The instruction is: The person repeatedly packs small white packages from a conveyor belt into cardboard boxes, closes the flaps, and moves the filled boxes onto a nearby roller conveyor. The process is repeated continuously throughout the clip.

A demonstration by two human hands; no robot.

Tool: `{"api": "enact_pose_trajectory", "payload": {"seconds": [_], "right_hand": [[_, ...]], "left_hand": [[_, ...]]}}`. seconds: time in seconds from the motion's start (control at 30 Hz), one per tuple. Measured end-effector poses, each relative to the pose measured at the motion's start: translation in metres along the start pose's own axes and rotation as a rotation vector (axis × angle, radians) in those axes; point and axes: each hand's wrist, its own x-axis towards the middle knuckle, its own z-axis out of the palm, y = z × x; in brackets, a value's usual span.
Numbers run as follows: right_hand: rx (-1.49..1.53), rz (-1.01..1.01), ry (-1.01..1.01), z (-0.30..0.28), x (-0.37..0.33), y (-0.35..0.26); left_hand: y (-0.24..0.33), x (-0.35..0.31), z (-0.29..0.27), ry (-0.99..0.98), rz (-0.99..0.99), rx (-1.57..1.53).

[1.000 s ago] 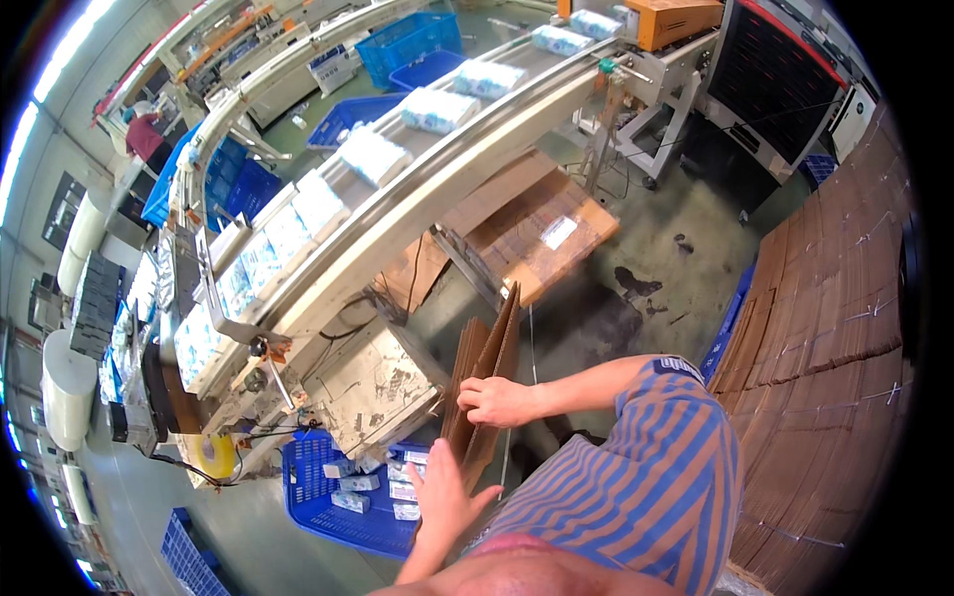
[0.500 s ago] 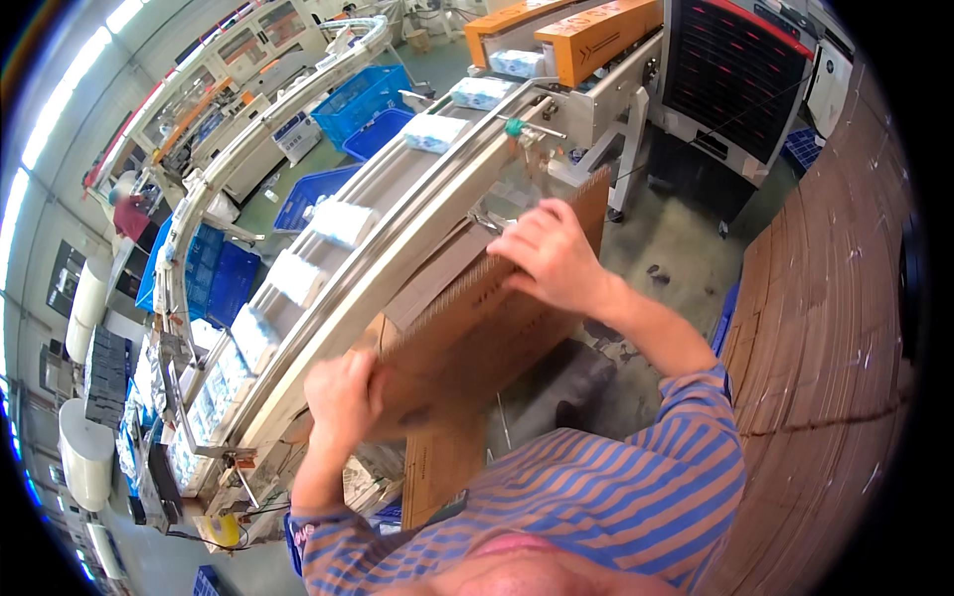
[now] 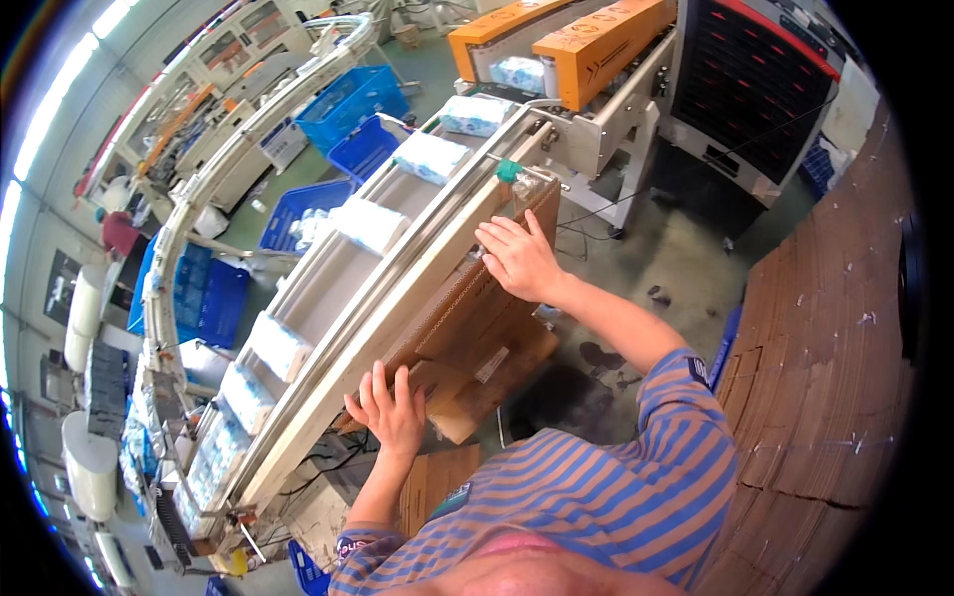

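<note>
Beside the conveyor, a brown cardboard carton (image 3: 487, 323) stands on edge, low against the frame. My right hand (image 3: 522, 260) rests at its far top edge, palm down with fingers spread. My left hand (image 3: 393, 409) is at the near end, fingers apart and stretched out; whether it touches the cardboard I cannot tell. Neither hand grips anything. White-and-blue soft packs (image 3: 373, 225) lie spaced along the conveyor belt (image 3: 323, 283), just beyond the carton. The carton's lower part is partly in shadow.
Stacked flat cardboard (image 3: 805, 368) rises on my right. An orange-covered machine (image 3: 601, 55) spans the far end of the belt, with a dark cabinet (image 3: 745, 84) beside it. Blue crates (image 3: 353, 104) stand behind the conveyor. A person (image 3: 119, 230) is at the far left.
The carton has swung down and left, closer against the conveyor frame. Both hands have loosened from its edge and spread their fingers. Packs on the belt have shifted.
</note>
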Motion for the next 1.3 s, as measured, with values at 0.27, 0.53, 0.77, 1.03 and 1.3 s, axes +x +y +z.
{"api": "enact_pose_trajectory", "payload": {"seconds": [0.27,0.53,0.77,1.03,1.3], "right_hand": [[-0.174,0.134,-0.827,-0.076,0.088,0.063],[0.52,-0.473,-1.327,-0.054,-0.037,-0.06],[0.332,-0.634,-0.369,0.046,-0.043,-0.053],[0.362,-0.511,-0.186,-0.005,-0.027,-0.107],[0.114,-0.208,-0.099,0.008,-0.022,0.1]], "left_hand": [[-0.05,0.034,-0.012,0.247,0.164,-0.698],[-0.057,-0.028,0.057,-1.04,0.597,-0.628],[-0.072,0.066,0.022,-0.277,0.086,-0.303],[-0.059,-0.038,0.001,-0.832,-0.09,-0.663],[-0.007,-0.047,0.057,-0.152,-0.827,-0.84]]}}
